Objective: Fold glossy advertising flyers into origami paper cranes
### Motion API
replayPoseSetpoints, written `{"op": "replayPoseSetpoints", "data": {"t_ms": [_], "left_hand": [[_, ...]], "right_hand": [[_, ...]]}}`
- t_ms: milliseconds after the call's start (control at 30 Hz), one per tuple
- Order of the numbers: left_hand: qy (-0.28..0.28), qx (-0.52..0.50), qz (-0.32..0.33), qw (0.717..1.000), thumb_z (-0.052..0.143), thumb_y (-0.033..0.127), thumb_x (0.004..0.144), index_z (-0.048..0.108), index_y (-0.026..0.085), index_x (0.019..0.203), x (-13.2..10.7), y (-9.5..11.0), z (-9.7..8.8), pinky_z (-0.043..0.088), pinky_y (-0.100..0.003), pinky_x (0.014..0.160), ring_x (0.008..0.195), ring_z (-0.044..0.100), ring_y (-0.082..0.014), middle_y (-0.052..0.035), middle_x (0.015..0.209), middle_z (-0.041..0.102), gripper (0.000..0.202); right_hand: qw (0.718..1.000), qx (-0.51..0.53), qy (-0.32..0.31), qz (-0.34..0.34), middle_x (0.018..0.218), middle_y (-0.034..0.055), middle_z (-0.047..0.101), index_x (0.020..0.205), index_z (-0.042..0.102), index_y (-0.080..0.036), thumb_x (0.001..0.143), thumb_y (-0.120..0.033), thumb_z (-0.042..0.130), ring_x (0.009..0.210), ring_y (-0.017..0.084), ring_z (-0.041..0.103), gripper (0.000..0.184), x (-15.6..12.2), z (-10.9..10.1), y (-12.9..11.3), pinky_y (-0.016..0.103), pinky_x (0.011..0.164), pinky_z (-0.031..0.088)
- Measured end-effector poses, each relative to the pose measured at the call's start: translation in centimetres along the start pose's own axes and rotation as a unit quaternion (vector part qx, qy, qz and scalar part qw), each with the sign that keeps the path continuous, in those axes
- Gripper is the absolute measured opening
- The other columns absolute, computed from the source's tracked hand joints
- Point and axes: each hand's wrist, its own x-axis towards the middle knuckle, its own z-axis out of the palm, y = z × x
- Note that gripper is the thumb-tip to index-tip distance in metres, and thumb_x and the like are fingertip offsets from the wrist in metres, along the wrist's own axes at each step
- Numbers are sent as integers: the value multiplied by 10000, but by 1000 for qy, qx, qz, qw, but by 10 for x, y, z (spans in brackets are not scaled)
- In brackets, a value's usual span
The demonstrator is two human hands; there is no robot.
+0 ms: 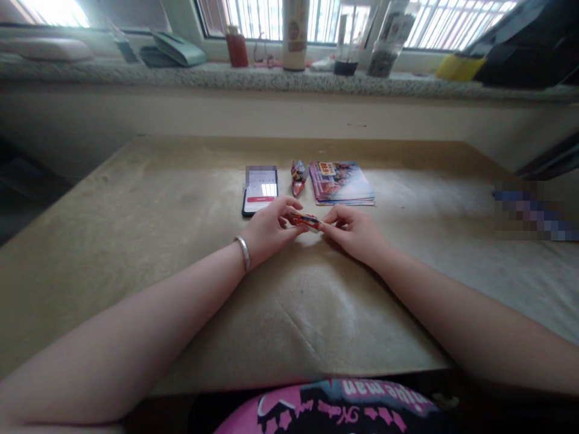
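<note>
Between my hands is a small folded piece of glossy printed paper (pixel 306 221), mostly red with other colours. My left hand (pixel 271 229), with a silver bangle at the wrist, pinches its left end between thumb and fingers. The thumb and forefinger of my right hand (pixel 355 234) grip the right end. Just beyond stands or lies another folded paper piece (pixel 298 177), pointed at its near end. To its right is a stack of colourful printed paper sheets (pixel 342 182), slightly fanned at the edges. My fingers cover part of the held paper.
A phone (pixel 261 188) with a lit screen lies just beyond my left hand on the tan-covered table (pixel 181 199). The stone windowsill (pixel 181 73) behind holds a red bottle (pixel 236 46), a tall pale bottle (pixel 295 36), clear containers and a dark bag (pixel 529 48).
</note>
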Motion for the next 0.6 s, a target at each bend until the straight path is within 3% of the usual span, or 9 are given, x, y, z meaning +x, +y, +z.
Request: {"op": "replayPoseSetpoints", "data": {"t_ms": [133,267,433,600], "left_hand": [[-34,-7,-34,999,660,324,764,655,146,867,1,3,-1,454,-200,568,621,587,-96,-18,771,685,206],[-43,-52,-73,995,660,322,757,681,135,855,2,5,-1,450,-202,558,620,602,-109,-34,766,704,212],[-36,-90,-48,994,642,306,770,698,138,809,3,2,-1,492,-241,694,747,639,-140,-54,818,711,181],[-37,-78,-19,996,621,274,784,684,143,771,1,8,1,476,-217,640,699,623,-122,-33,761,695,146]], "right_hand": [[996,85,-22,14,609,-16,551,672,542,-183,733,-413,639,542,105,463,257,4,2,2,248,520,348],[996,83,-34,17,598,-21,546,677,537,-185,729,-416,639,526,98,454,258,3,1,-1,241,506,331],[997,15,-70,17,561,-47,496,706,533,-190,749,-372,620,497,87,417,206,-3,2,-9,235,491,306],[998,8,-63,-9,599,-39,514,719,569,-182,772,-344,598,519,84,408,172,-4,5,-10,235,508,304]]}}
